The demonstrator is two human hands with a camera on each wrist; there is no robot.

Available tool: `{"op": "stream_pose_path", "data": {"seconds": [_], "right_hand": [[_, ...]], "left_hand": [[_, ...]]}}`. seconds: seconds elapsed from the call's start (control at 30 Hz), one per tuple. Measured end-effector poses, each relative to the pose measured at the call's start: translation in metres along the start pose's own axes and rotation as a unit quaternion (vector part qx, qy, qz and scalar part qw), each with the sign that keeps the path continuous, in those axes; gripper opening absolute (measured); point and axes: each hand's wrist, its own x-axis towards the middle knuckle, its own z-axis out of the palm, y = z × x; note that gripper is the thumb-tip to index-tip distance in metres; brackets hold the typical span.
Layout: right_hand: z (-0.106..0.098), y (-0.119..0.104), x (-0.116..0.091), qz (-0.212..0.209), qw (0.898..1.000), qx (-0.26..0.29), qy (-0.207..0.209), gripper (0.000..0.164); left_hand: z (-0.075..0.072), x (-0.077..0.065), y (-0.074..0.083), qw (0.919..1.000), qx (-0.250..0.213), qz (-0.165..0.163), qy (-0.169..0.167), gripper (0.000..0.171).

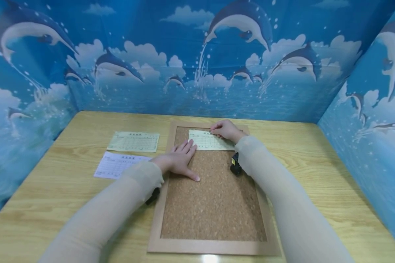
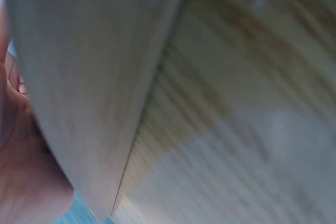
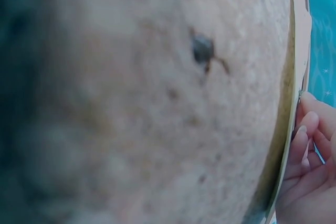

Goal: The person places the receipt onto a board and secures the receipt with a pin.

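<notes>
A pale green printed form (image 1: 205,143) lies across the top of a wood-framed cork board (image 1: 214,204). My left hand (image 1: 181,159) rests with spread fingers on the board's left side, fingertips on the form's lower left corner and thumb on the cork. At the form's top edge, thumb and forefinger of my right hand (image 1: 227,130) pinch a small dark pin-like thing (image 1: 211,132), mostly hidden by the fingertips. In the right wrist view the right hand (image 3: 312,161) shows at the edge, its fingertips close over the paper. The left wrist view catches only part of the left hand (image 2: 26,166).
Left of the board, another green form (image 1: 134,141) and a white form (image 1: 118,165) lie on the wooden table (image 1: 316,175); the left forearm partly covers the white one. A dolphin-print backdrop (image 1: 197,91) stands behind the table and along its sides.
</notes>
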Motion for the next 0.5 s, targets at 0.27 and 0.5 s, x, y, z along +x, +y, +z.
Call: {"op": "stream_pose_path", "data": {"seconds": [0.27, 0.5], "right_hand": [[-0.0014, -0.0022, -0.0023, -0.007, 1.0, -0.003, 0.005, 0.019], [0.0001, -0.0047, -0.0076, -0.009, 1.0, -0.019, 0.0, 0.023]], "left_hand": [[0.0003, 0.0047, -0.0015, 1.0, -0.003, -0.005, -0.002, 0.124], [0.0018, 0.004, -0.0029, 1.0, 0.0, 0.0, -0.002, 0.125]]}}
